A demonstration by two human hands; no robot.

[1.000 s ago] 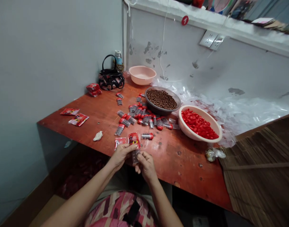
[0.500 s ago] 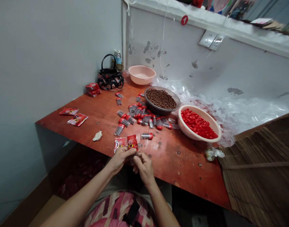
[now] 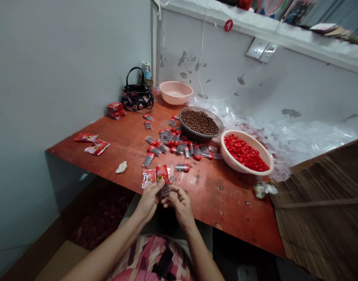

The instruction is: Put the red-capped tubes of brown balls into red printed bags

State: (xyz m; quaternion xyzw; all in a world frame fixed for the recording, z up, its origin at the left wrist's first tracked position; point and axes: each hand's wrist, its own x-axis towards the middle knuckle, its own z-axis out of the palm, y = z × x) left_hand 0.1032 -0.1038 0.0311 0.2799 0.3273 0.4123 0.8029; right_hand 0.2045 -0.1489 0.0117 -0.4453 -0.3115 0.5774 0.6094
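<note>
My left hand (image 3: 149, 201) and my right hand (image 3: 179, 205) meet over the near edge of the table. Between them they pinch a red printed sachet (image 3: 162, 174), with a small clear tube of dark beads (image 3: 166, 190) showing at its lower end. Just left of the sachet, a second red sachet (image 3: 148, 178) lies flat by my left hand. A clear tube with a red cap (image 3: 182, 168) lies just above my right hand. Several more capped tubes (image 3: 167, 142) are scattered farther up the table.
The red wooden table (image 3: 225, 203) holds a grey bowl of brown beads (image 3: 200, 123), a cream bowl of red caps (image 3: 245, 154), a pink bowl (image 3: 175, 92), a black handbag (image 3: 137, 97), more sachets (image 3: 92, 142), and a heap of clear plastic tubes (image 3: 296, 144) by the wall.
The sachet has risen and tilted between my hands. The tube below it, hidden half a second ago, shows again. My hands have moved slightly up the table.
</note>
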